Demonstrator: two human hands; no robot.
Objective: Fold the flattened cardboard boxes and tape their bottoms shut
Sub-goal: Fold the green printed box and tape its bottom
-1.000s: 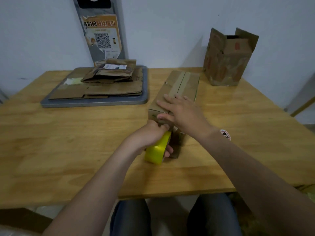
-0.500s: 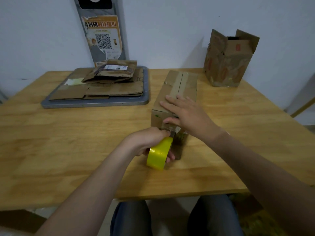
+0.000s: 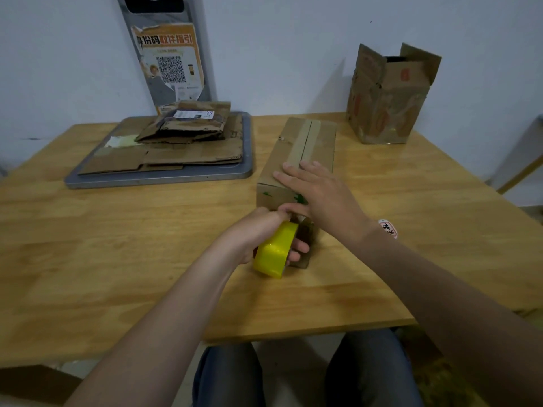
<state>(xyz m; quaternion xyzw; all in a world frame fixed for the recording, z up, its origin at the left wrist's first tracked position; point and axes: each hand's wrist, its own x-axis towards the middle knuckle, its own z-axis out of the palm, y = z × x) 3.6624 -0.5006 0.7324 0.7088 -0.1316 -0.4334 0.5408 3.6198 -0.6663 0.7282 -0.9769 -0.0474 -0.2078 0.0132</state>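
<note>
A long folded cardboard box (image 3: 305, 143) lies on the wooden table (image 3: 117, 245), its taped seam running away from me. My right hand (image 3: 320, 192) lies flat on the box's near top, fingers straight, thumb against the near end. My left hand (image 3: 264, 230) grips a yellow roll of tape (image 3: 274, 254) held against the box's near end face, which it partly hides.
A grey tray (image 3: 158, 179) at the back left carries several flattened cardboard boxes (image 3: 188, 142). An upright open box (image 3: 388, 95) stands at the back right near the wall. A poster board with a QR code (image 3: 170, 57) leans on the wall.
The tape roll in my left hand has dropped lower down the box's near end. My right hand stays flat on the box top.
</note>
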